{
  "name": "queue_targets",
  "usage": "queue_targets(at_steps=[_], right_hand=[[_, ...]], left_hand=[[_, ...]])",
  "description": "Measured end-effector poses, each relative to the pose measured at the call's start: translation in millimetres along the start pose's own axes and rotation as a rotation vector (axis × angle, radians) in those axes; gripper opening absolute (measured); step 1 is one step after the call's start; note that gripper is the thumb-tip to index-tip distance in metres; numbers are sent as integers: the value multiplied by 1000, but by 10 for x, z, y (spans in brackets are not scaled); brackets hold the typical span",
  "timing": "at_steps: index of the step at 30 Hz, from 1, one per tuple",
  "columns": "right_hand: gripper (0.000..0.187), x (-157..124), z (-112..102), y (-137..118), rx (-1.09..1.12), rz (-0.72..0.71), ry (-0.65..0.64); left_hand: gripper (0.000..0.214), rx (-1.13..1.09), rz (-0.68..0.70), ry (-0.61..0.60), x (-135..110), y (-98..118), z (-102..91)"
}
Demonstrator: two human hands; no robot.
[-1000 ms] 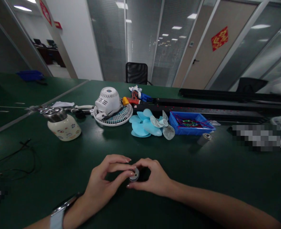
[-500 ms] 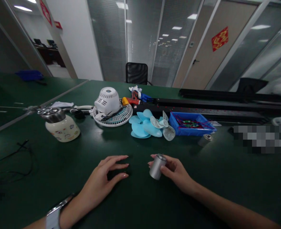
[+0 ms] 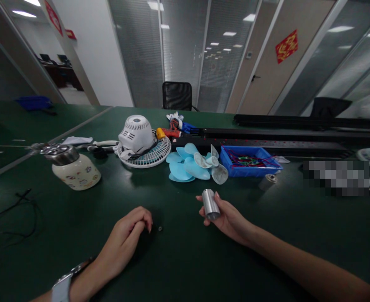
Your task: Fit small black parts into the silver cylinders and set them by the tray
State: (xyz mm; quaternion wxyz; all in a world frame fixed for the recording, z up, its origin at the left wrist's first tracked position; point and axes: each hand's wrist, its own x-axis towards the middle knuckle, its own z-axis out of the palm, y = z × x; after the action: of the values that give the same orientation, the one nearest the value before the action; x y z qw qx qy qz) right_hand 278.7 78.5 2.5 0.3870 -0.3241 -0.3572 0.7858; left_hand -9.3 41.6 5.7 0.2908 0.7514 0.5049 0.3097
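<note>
My right hand [image 3: 227, 216] holds a silver motor housing [image 3: 210, 203], a short metal cylinder. It is tilted, with its lower end facing me and looking hollow. Thumb and fingers grip it from the right, above the table. Lower left, my left hand [image 3: 130, 235] rests low over the table with its fingers curled in; nothing shows in them, though the palm is hidden. Just right of its fingertips lies a small ring-shaped part [image 3: 160, 228]. A second silver cylinder [image 3: 269, 181] stands on the table farther right.
Blue fan blades [image 3: 189, 165] lie ahead, beside a blue bin [image 3: 250, 167] of wires. A white fan body [image 3: 136, 134] sits on its grille [image 3: 143, 161]. At left are a cream flask [image 3: 78, 172] and a black cable [image 3: 34, 218]. Dark rails [image 3: 282, 136] lie behind.
My left hand has drawn back left and curled its fingers, and the small ring-shaped part now shows. My right hand has lifted the motor housing and turned its lower end toward me.
</note>
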Motion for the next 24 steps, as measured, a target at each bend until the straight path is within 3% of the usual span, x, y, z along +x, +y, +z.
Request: queue_targets(at_steps=[16, 24], right_hand=[[51, -7, -30, 32, -19, -5, 51], [51, -51, 18, -16, -74, -46, -44]], left_hand=[[35, 169, 31, -74, -6, 40, 28], [34, 210, 32, -108, -7, 29, 28]])
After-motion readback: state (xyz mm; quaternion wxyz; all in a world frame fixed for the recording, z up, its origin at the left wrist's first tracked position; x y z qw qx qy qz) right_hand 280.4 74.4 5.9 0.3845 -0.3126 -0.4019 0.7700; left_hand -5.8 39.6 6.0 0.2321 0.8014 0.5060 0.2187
